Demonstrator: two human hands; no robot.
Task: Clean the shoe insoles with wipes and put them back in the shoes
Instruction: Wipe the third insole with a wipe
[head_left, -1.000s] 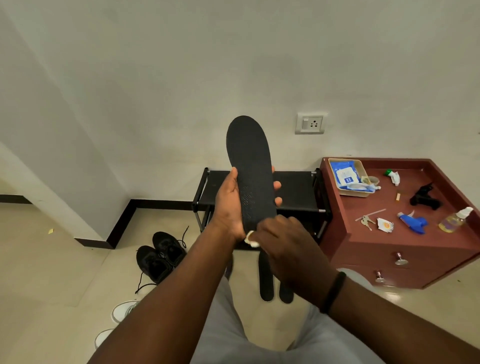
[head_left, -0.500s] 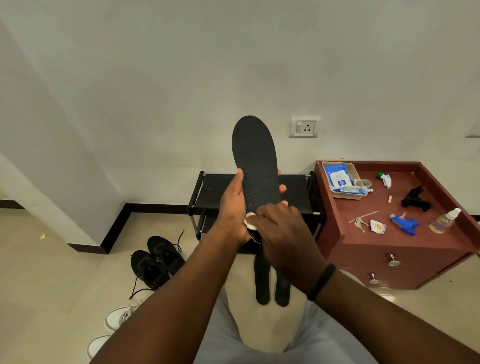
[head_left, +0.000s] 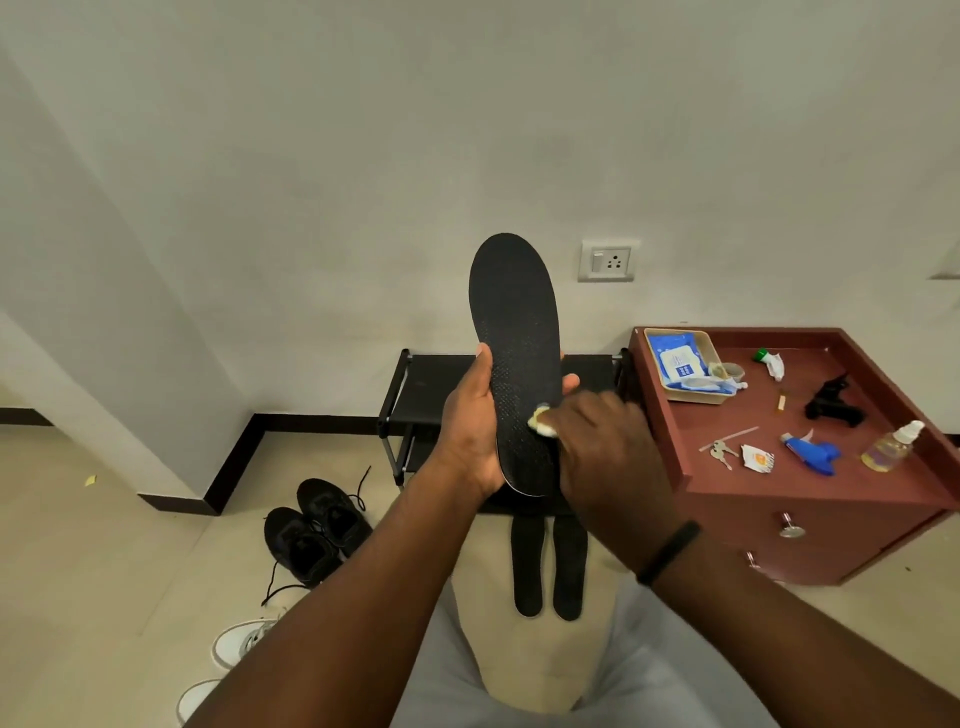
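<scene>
Clearly the job is mid-way: the left hand (head_left: 470, 431) grips a black insole (head_left: 514, 332) upright by its lower half, thumb on one edge and fingers wrapped behind, while the right hand (head_left: 602, 452) pinches a balled white wipe (head_left: 540, 421) against the insole's right edge. Two more insoles (head_left: 548, 566) lie side by side on the floor (head_left: 104, 545) below; whether they are wiped I cannot tell. The black shoes (head_left: 317, 530) sit on the floor to the left, with white shoes (head_left: 239, 644) nearer, so refitting is judged not yet done. A black shoe rack (head_left: 431, 384) stands against the wall. On the red counter (head_left: 810, 499), a tray at its far left corner holds a wipes packet (head_left: 675, 361); keys (head_left: 719, 452) lie near the front edge.
</scene>
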